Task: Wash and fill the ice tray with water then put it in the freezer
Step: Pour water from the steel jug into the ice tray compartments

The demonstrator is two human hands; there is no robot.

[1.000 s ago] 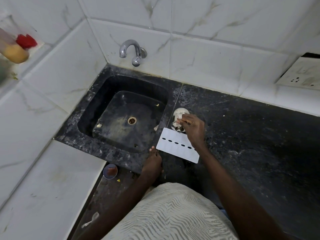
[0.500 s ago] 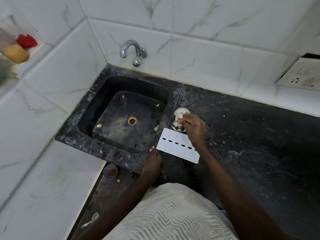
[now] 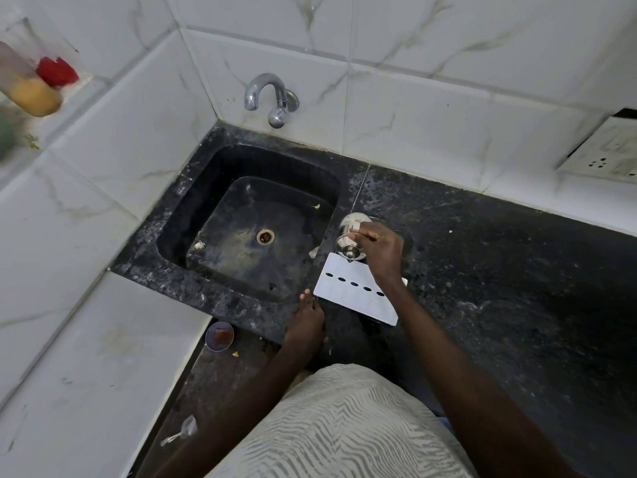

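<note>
Right of the sink [image 3: 179, 232], the black worktop [image 3: 499, 270] runs wide and bare toward the tiled wall, where one socket plate [image 3: 606, 157] sits. One white ice tray [image 3: 358, 291] lies flat on the worktop just beside the sink's right rim, its near corner close to the front edge; five dark oval holes show along it in a row (a sixth may hide under the wrist). One steel tap fitting [image 3: 348, 241] stands at the tray's far end, and a second, curved tap [image 3: 265, 98] juts from the wall above the basin. The basin has one drain [image 3: 265, 236] and a few scraps.

The right hand [image 3: 379, 250] reaches over the tray, arm stretched forward, fingers curled around the steel fitting in a closed grip. The left hand [image 3: 306, 320] rests palm down on the front edge, fingers extended, grip released, its fingertips just beside the tray's left corner.
</note>
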